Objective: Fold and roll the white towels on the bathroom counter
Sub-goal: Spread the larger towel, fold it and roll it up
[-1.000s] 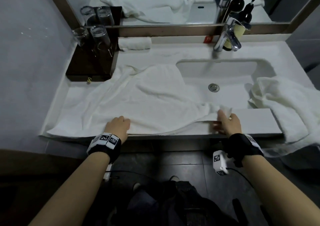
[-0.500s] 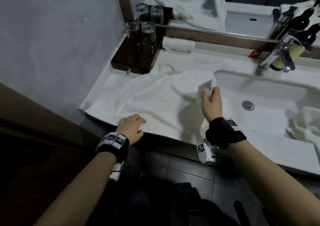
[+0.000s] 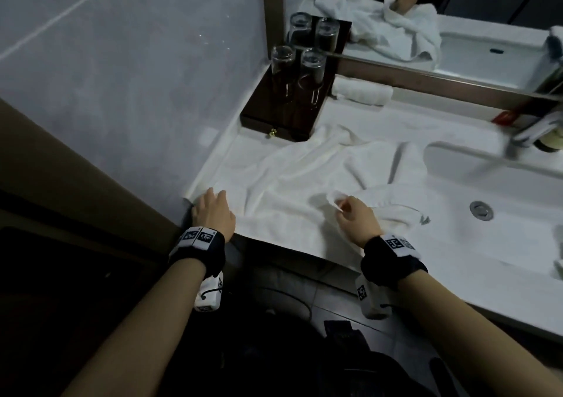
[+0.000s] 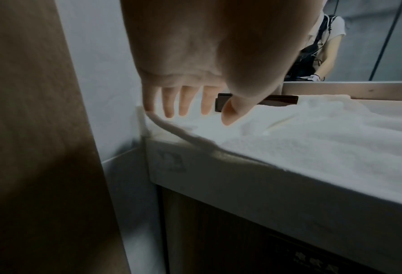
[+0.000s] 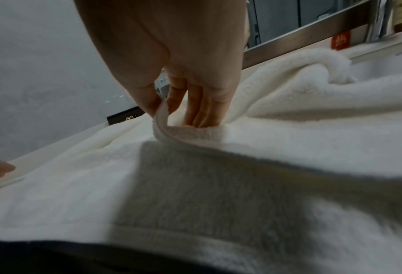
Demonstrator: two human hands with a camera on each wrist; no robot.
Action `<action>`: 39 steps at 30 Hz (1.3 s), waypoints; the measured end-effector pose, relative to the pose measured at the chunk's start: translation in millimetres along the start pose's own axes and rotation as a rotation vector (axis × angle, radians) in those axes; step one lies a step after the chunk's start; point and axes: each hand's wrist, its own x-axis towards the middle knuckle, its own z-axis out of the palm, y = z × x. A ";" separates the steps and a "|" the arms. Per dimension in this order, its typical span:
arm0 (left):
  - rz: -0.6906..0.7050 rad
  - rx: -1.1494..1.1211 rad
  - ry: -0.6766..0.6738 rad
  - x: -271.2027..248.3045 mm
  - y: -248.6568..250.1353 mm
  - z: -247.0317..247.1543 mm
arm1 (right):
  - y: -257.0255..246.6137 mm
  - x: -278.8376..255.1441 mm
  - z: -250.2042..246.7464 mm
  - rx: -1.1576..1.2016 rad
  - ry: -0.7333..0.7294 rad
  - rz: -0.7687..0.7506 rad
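Faucet (image 3: 531,128) blurred, cut off at rt edge; 2nd towel (image 3: 559,262) mostly out of frame.

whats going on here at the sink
A person is folding a white towel spread on the bathroom counter beside the sink. The right hand pinches a towel edge, carried over the spread part. The left hand lies open, fingers straight, at the towel's left front corner. One rolled towel already lies by the mirror, next to a dark tray with two glasses.

Head overhead — wrists close, towel (image 3: 292,183) shared
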 end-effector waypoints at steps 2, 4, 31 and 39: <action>-0.060 -0.018 -0.031 7.1 -1.7 -0.7 | -3.7 -0.2 0.9 -0.077 0.010 -0.036; -0.095 -0.065 -0.072 11.0 -2.9 0.2 | -6.1 -3.4 1.6 -0.126 0.015 -0.085; 0.029 -1.264 -0.028 20.9 43.7 -25.3 | -118.7 -6.6 56.3 0.044 -0.025 -0.458; -0.096 -1.343 -0.007 17.8 44.4 -18.7 | -113.7 -17.1 67.6 0.033 -0.054 -0.475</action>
